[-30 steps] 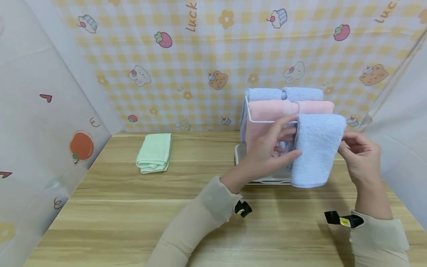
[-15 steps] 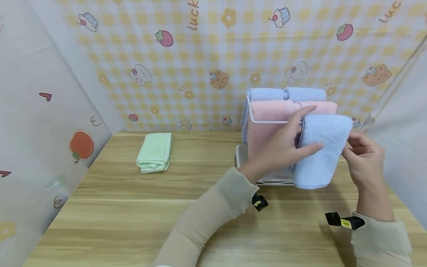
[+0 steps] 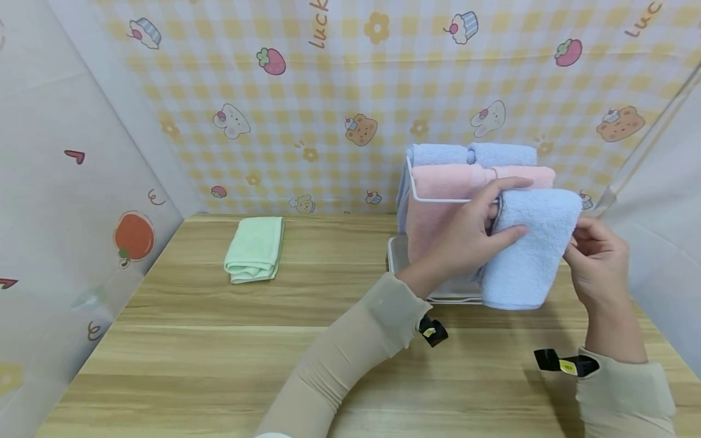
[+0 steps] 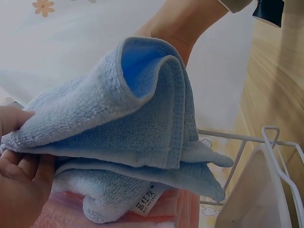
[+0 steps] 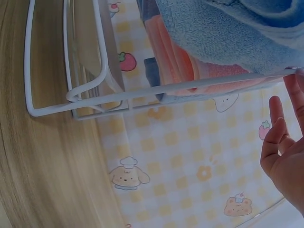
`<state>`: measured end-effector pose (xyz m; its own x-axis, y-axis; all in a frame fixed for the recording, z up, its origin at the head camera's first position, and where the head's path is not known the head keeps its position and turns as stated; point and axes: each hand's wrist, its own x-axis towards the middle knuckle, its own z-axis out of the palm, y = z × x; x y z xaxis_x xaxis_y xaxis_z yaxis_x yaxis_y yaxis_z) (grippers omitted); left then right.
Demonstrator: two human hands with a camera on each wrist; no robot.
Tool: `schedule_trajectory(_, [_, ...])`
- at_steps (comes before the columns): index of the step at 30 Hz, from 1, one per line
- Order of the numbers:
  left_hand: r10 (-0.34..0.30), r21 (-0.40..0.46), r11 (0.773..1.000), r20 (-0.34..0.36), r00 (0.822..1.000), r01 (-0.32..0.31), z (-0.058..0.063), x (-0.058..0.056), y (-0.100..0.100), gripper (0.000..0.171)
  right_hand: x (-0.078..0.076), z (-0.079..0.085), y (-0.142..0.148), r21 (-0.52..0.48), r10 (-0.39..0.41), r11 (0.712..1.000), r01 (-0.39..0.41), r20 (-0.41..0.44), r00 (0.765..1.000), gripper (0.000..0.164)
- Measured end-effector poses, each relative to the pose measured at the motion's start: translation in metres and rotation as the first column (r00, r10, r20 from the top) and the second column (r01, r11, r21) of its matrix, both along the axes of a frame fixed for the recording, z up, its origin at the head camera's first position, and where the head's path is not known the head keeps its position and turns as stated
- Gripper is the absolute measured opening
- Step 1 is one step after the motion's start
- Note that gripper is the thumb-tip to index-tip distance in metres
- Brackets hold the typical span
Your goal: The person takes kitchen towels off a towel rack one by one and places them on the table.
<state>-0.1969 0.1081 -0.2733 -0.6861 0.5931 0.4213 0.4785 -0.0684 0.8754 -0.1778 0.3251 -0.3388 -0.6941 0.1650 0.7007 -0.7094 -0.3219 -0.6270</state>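
A light blue towel (image 3: 531,261) hangs folded over the front bar of a white wire rack (image 3: 435,200). My left hand (image 3: 465,237) pinches the towel's left edge, thumb in front and fingers behind it. In the left wrist view, the folded layers of the blue towel (image 4: 142,128) gape at the side edge, and a label (image 4: 146,199) with printed characters shows below. At the rack's right side, my right hand (image 3: 602,264) holds the bar's end close to the towel; the right wrist view shows fingertips (image 5: 294,83) on the white wire.
Pink towels (image 3: 440,177) hang on the rack's middle bar, with blue towels (image 3: 504,154) behind them. A pale tray (image 3: 401,248) forms the rack's base. To the left, a folded green towel (image 3: 254,243) lies on the wooden table (image 3: 219,340), before a checked backdrop (image 3: 306,97).
My left hand has moved right, further over the front blue towel, from its edge to a pinch. The towel has shifted slightly right. My right hand has stayed at the rack's side.
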Motion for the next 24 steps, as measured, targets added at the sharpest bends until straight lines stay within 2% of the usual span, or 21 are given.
schedule_trajectory(6, [0.028, 0.017, 0.999, -0.014, 1.0, -0.028, 0.0, 0.001, -0.001, 0.056, -0.001, -0.002, 0.001, -0.007, 0.053, 0.999, -0.053, -0.003, 0.999, 0.035])
schedule_trajectory(11, [0.029, 0.06, 0.998, -0.005, 1.0, -0.029, 0.001, 0.002, -0.004, 0.053, 0.001, -0.001, 0.001, 0.042, -0.02, 0.999, 0.019, 0.037, 0.999, 0.031])
schedule_trajectory(13, [0.027, 0.079, 0.997, -0.01, 1.0, -0.026, 0.001, 0.003, -0.006, 0.054, 0.002, -0.001, 0.002, 0.059, -0.025, 0.998, 0.022, 0.043, 0.999, 0.03])
schedule_trajectory(18, [0.019, 0.118, 0.993, -0.022, 1.0, -0.016, 0.001, 0.005, -0.011, 0.057, 0.002, -0.003, 0.007, 0.07, 0.063, 0.995, -0.065, 0.028, 0.998, 0.036])
schedule_trajectory(24, [0.007, 0.17, 0.985, -0.066, 0.998, 0.004, 0.002, 0.005, -0.019, 0.058, -0.001, -0.006, 0.01, 0.105, 0.074, 0.992, -0.076, 0.019, 0.997, 0.038])
